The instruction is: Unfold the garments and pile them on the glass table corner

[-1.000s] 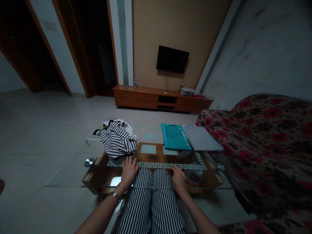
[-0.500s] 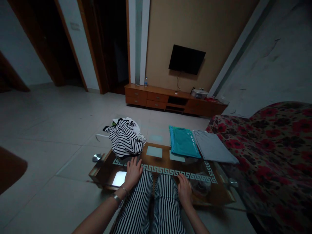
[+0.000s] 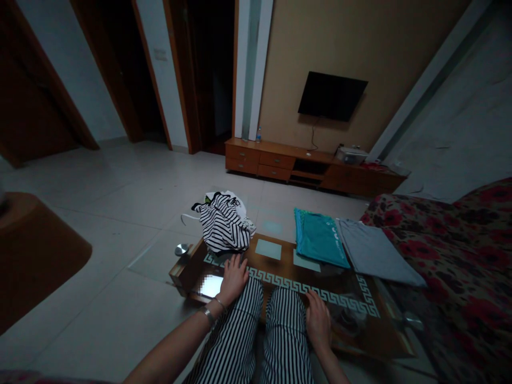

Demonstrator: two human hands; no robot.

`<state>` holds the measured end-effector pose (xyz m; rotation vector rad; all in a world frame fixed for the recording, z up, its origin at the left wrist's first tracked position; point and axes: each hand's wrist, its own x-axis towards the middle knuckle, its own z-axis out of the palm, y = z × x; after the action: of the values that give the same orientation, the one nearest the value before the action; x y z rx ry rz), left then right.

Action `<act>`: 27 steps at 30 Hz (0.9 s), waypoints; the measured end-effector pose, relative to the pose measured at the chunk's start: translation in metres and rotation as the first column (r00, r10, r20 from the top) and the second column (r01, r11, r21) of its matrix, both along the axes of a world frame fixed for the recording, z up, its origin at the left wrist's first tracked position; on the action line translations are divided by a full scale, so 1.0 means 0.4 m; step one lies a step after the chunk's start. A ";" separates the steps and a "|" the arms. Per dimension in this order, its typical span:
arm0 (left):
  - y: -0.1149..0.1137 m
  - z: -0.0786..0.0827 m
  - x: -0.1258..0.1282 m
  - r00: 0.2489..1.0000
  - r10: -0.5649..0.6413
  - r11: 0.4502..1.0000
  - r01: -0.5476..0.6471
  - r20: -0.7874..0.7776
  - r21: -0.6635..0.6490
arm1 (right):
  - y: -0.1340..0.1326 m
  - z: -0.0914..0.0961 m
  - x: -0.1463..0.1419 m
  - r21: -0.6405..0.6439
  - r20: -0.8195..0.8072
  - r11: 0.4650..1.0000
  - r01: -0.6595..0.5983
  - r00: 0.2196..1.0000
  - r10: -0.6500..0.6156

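My left hand [image 3: 234, 278] lies flat near the front edge of the glass-topped coffee table [image 3: 276, 280], beside my left knee, with fingers stretched and nothing held. Just beyond its fingertips is a crumpled heap of black-and-white striped clothing [image 3: 224, 226], with some white cloth behind it. My right hand [image 3: 318, 319] rests by my right knee at the table's edge, its fingers extended and holding nothing. Farther back on the right lie a folded teal garment [image 3: 322, 240] and, beside it, a folded grey garment [image 3: 378, 249]. A bright white rectangle [image 3: 211, 286] shows left of my left hand.
A sofa with a red floral cover [image 3: 460, 256] stands at the right. Along the far wall runs a low wooden cabinet [image 3: 276, 165] below a television [image 3: 333, 96]. A brown rounded furniture piece [image 3: 44, 256] juts in from the left.
The view has turned slightly left, so the scene sits farther right in the picture. Both hands and the clothes keep their places on the table.
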<state>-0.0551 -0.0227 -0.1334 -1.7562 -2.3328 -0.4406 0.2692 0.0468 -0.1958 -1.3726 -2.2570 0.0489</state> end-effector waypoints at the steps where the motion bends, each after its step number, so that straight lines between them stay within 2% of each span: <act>1: 0.000 0.001 0.000 1.000 -0.003 1.000 0.003 0.000 0.000 | 0.000 0.000 0.000 -0.002 -0.006 1.000 0.000 1.000 0.000; 9: -0.005 0.010 0.000 1.000 -0.013 1.000 0.013 0.004 -0.004 | 0.002 -0.006 0.000 0.005 -0.006 1.000 0.001 1.000 -0.001; 27: -0.002 0.005 0.000 1.000 -0.009 1.000 0.009 -0.005 -0.001 | 0.003 -0.004 0.001 0.024 0.026 1.000 0.001 1.000 -0.002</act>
<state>-0.0552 -0.0236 -0.1316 -1.7673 -2.3232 -0.4364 0.2696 0.0478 -0.1974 -1.3704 -2.2709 0.0036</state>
